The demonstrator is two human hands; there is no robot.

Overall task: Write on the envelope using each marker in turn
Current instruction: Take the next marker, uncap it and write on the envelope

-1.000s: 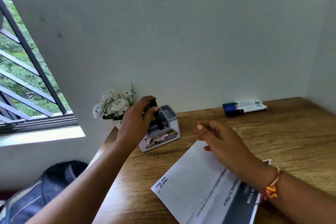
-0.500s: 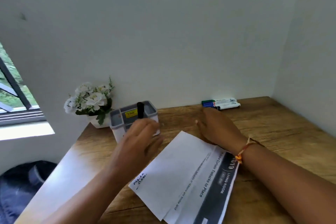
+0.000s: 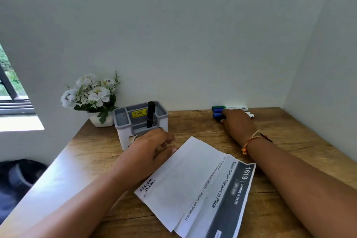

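At the back edge of the desk, the right hand covers the markers (its grip cannot be told); the left hand, loosely curled and empty, lies beside the envelope.

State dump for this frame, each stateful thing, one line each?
Black marker: upright in the grey plastic organiser box.
White paper envelope: flat on the wooden desk, overlapping a printed sheet, handwriting at one corner.
Green-capped white marker: capped, lying by the wall.
Blue-capped white markers: capped, lying beside it.
Left hand: loosely curled, holds nothing, thumb at the envelope's edge.
Right hand: over the markers; grip cannot be told.
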